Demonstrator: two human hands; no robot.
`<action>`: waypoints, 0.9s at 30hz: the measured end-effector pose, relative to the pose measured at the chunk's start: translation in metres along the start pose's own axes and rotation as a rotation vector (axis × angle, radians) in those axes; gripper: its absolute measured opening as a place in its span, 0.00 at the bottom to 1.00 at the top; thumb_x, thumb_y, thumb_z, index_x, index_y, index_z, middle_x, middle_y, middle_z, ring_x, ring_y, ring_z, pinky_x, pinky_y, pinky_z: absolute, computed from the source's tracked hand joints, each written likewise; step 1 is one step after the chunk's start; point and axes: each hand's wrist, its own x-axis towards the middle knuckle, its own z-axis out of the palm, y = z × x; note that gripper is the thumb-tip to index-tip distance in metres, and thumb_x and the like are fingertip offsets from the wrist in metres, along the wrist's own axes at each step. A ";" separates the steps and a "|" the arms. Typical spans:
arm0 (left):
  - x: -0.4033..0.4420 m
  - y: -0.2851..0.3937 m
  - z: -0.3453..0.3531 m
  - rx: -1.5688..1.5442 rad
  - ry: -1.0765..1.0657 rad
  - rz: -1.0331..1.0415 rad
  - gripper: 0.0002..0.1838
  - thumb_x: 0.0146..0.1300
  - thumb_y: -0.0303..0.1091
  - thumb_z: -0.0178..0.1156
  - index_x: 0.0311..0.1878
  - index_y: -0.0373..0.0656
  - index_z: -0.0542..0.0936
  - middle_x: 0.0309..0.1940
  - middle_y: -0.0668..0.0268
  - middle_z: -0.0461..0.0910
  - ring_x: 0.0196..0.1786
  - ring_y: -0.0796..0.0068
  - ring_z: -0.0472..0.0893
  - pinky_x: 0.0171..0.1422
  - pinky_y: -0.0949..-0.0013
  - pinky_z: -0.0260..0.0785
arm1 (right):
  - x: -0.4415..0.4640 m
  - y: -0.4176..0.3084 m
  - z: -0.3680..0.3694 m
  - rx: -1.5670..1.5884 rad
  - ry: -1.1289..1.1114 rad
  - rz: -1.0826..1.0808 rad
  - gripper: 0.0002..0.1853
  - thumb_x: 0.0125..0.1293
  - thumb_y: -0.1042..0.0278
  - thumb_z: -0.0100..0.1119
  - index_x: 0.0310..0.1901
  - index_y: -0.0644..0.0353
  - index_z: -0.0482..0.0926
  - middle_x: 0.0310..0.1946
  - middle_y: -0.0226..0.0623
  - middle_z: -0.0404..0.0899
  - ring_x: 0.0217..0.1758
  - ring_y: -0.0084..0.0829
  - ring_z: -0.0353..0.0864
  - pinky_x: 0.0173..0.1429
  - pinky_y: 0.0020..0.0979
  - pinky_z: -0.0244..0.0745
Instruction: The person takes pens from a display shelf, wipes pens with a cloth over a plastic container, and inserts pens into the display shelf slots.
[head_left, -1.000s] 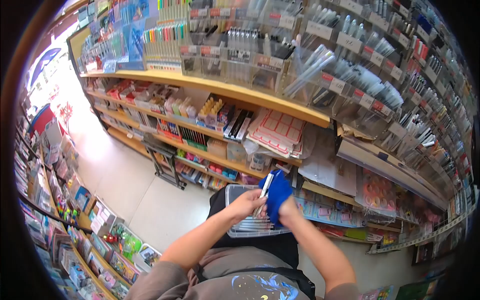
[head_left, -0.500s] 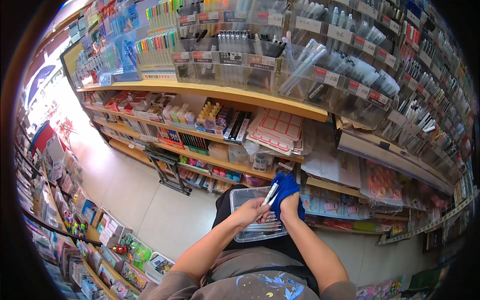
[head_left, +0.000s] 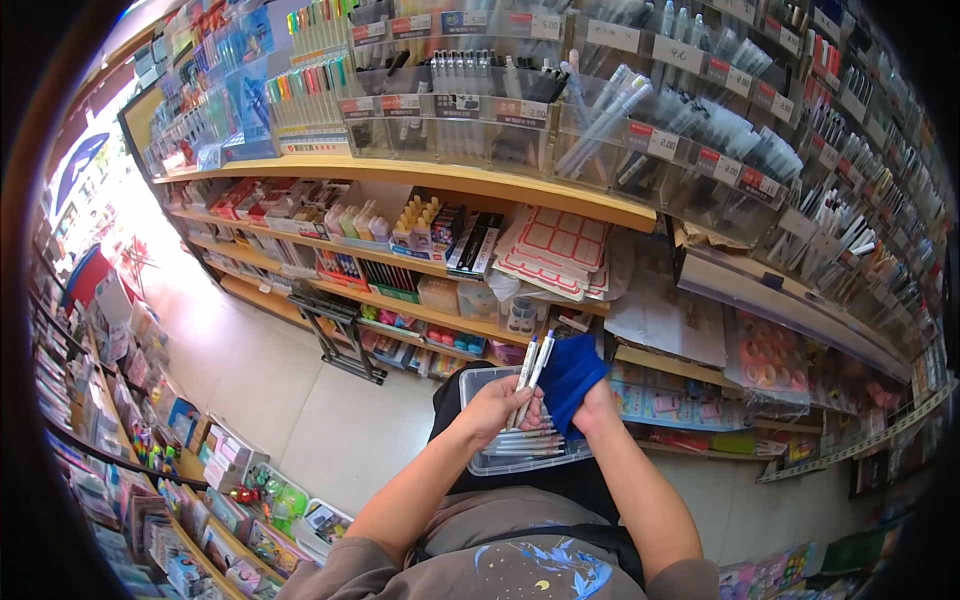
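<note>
Two white pens (head_left: pixel 538 362) stand upright in my left hand (head_left: pixel 497 406), which is closed around their lower parts. My right hand (head_left: pixel 596 405) grips a blue cloth (head_left: pixel 574 372) that hangs just right of the pens, apart from their tops. Beneath both hands a clear plastic box (head_left: pixel 481 378) rests on my lap. Several more pens (head_left: pixel 525 443) lie side by side in it. My left forearm and hand hide part of the box.
Ahead, a wooden shelf (head_left: pixel 420 173) carries clear pen holders (head_left: pixel 520 120) with price tags. Lower shelves hold boxed stationery and red-framed label sheets (head_left: pixel 555 245). A black folding stand (head_left: pixel 338 335) is on the floor to the left. Racks of small goods (head_left: pixel 215 520) stand at lower left.
The blue cloth has come away from the pens and moved slightly right, spreading out. Both pens now show side by side, more upright in my left hand.
</note>
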 end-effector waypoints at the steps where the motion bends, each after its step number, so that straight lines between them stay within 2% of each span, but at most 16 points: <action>1: 0.000 0.001 0.000 -0.013 -0.016 -0.002 0.07 0.65 0.31 0.48 0.40 0.38 0.72 0.27 0.64 0.75 0.30 0.76 0.76 0.36 0.74 0.71 | -0.001 0.004 -0.008 -0.040 -0.084 0.066 0.16 0.65 0.53 0.46 0.34 0.59 0.74 0.29 0.36 0.77 0.31 0.32 0.76 0.34 0.31 0.73; 3: 0.000 -0.001 0.001 0.087 -0.016 -0.051 0.07 0.65 0.31 0.48 0.40 0.37 0.72 0.30 0.62 0.77 0.32 0.74 0.78 0.38 0.73 0.72 | -0.001 0.013 -0.032 -0.360 -0.214 0.094 0.15 0.64 0.54 0.47 0.36 0.59 0.75 0.27 0.34 0.77 0.23 0.27 0.76 0.26 0.31 0.73; 5: 0.000 -0.005 0.003 0.157 0.010 -0.064 0.08 0.65 0.31 0.48 0.40 0.36 0.72 0.32 0.60 0.78 0.33 0.73 0.78 0.39 0.72 0.73 | -0.016 0.021 -0.001 -0.555 0.021 -0.149 0.06 0.63 0.65 0.51 0.32 0.57 0.73 0.25 0.29 0.74 0.24 0.21 0.73 0.24 0.23 0.67; 7: 0.000 -0.012 0.003 0.199 0.064 -0.035 0.08 0.66 0.31 0.47 0.40 0.36 0.72 0.33 0.58 0.78 0.33 0.72 0.79 0.40 0.71 0.73 | -0.017 0.022 0.009 -0.483 0.074 -0.188 0.04 0.63 0.67 0.52 0.32 0.56 0.73 0.25 0.26 0.73 0.24 0.18 0.71 0.25 0.21 0.66; 10: 0.000 -0.012 0.004 0.272 0.267 0.143 0.08 0.66 0.32 0.46 0.38 0.38 0.71 0.32 0.60 0.78 0.32 0.74 0.78 0.36 0.73 0.73 | -0.005 0.021 0.006 -0.332 0.010 -0.295 0.05 0.63 0.66 0.52 0.33 0.56 0.73 0.25 0.25 0.72 0.25 0.18 0.71 0.27 0.21 0.67; 11: -0.002 -0.007 0.007 0.268 0.342 0.191 0.08 0.66 0.32 0.45 0.38 0.38 0.71 0.32 0.61 0.78 0.31 0.74 0.78 0.35 0.74 0.73 | -0.005 0.018 0.006 -0.333 -0.032 -0.253 0.06 0.63 0.64 0.50 0.35 0.55 0.73 0.24 0.25 0.72 0.24 0.19 0.71 0.27 0.21 0.67; 12: -0.003 -0.003 0.006 0.249 0.385 0.224 0.08 0.66 0.32 0.45 0.37 0.40 0.71 0.29 0.64 0.77 0.27 0.78 0.75 0.29 0.77 0.70 | -0.007 0.014 0.003 -0.333 -0.073 -0.210 0.07 0.64 0.62 0.49 0.37 0.55 0.73 0.24 0.25 0.72 0.23 0.19 0.71 0.26 0.20 0.67; 13: 0.002 -0.004 0.003 0.277 0.435 0.303 0.07 0.66 0.33 0.47 0.37 0.41 0.72 0.24 0.69 0.73 0.22 0.85 0.69 0.22 0.82 0.61 | -0.011 0.011 0.011 -0.333 -0.112 -0.165 0.09 0.65 0.60 0.48 0.39 0.54 0.73 0.24 0.25 0.71 0.22 0.20 0.70 0.26 0.20 0.67; 14: 0.000 -0.002 0.004 0.252 0.428 0.268 0.07 0.65 0.34 0.49 0.37 0.41 0.72 0.24 0.71 0.71 0.21 0.87 0.66 0.21 0.81 0.57 | -0.021 0.008 0.022 -0.445 0.012 -0.103 0.08 0.64 0.61 0.49 0.37 0.54 0.73 0.23 0.25 0.70 0.21 0.19 0.69 0.24 0.20 0.65; 15: -0.003 0.005 0.009 0.226 0.421 0.234 0.07 0.64 0.34 0.51 0.37 0.41 0.73 0.23 0.74 0.70 0.19 0.88 0.62 0.20 0.81 0.53 | -0.021 0.011 0.018 -0.496 0.000 -0.079 0.07 0.64 0.61 0.50 0.36 0.53 0.73 0.22 0.24 0.70 0.21 0.19 0.68 0.24 0.20 0.64; 17: -0.005 0.009 0.015 0.218 0.379 0.242 0.07 0.61 0.34 0.55 0.37 0.40 0.74 0.23 0.75 0.69 0.19 0.90 0.60 0.20 0.82 0.50 | -0.018 0.019 0.009 -0.596 -0.031 -0.030 0.07 0.63 0.60 0.50 0.35 0.52 0.73 0.22 0.24 0.69 0.20 0.18 0.66 0.23 0.20 0.62; 21: -0.007 0.010 0.011 0.182 0.371 0.278 0.05 0.59 0.32 0.58 0.34 0.42 0.74 0.18 0.79 0.65 0.15 0.92 0.58 0.17 0.83 0.45 | -0.027 0.019 0.023 -0.536 -0.102 0.145 0.05 0.63 0.64 0.51 0.32 0.53 0.72 0.22 0.23 0.67 0.22 0.17 0.65 0.24 0.19 0.62; 22: -0.008 0.011 0.012 0.185 0.374 0.283 0.05 0.58 0.32 0.59 0.33 0.42 0.74 0.17 0.80 0.65 0.16 0.92 0.58 0.17 0.83 0.45 | -0.024 0.020 0.019 -0.531 -0.162 0.154 0.07 0.64 0.61 0.50 0.32 0.53 0.72 0.22 0.23 0.67 0.22 0.17 0.65 0.24 0.19 0.61; 25: -0.009 0.006 0.011 0.173 0.389 0.302 0.07 0.57 0.30 0.60 0.36 0.37 0.76 0.24 0.75 0.73 0.26 0.89 0.68 0.30 0.83 0.59 | -0.027 0.025 0.019 -0.617 -0.112 0.161 0.08 0.65 0.59 0.48 0.34 0.52 0.72 0.22 0.22 0.66 0.22 0.17 0.65 0.24 0.19 0.62; 27: -0.011 0.007 0.013 0.171 0.379 0.333 0.06 0.58 0.31 0.59 0.35 0.40 0.75 0.20 0.78 0.69 0.19 0.91 0.62 0.22 0.83 0.50 | -0.029 0.023 0.022 -0.607 -0.122 0.173 0.08 0.66 0.59 0.48 0.35 0.53 0.72 0.22 0.22 0.67 0.23 0.18 0.66 0.24 0.19 0.62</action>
